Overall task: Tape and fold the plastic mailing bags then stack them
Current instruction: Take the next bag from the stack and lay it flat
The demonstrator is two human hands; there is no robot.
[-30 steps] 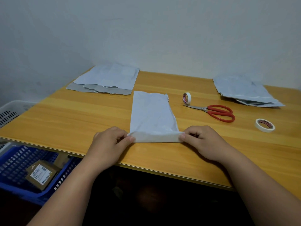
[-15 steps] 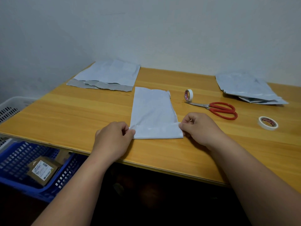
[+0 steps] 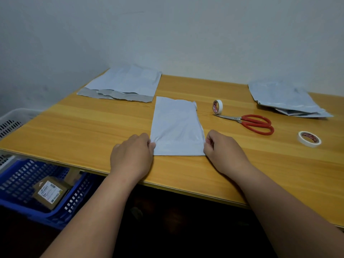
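From my head camera, the mailing bag (image 3: 176, 125) I am working on lies flat on the bench (image 3: 93, 125), just below the centre of the frame, its long side running away from me. Its near end has a folded band lying across it, which I judge is the fold I am making.

My left hand (image 3: 131, 155) sits at the bag's lower left corner and my right hand (image 3: 224, 150) at its lower right corner, so the bag lies between them with both touching its side edges. On each hand the fingers are curled in and pinching the edge of the folded band. I hold it at both corners so the thin plastic cannot spring open and the fold stays square.

In the upper left of the frame a pile of bags (image 3: 126, 82) lies with grey flaps toward me; another pile (image 3: 284, 97) sits at the upper right. Which one is finished I cannot tell.

Right of centre, within my right hand's reach, are an upright tape roll (image 3: 217, 107), red-handled scissors (image 3: 251, 122), and a second tape roll (image 3: 309, 138) lying flat.

At lower left, below the bench edge, a blue basket (image 3: 22, 183) holds a labelled parcel (image 3: 49, 192).
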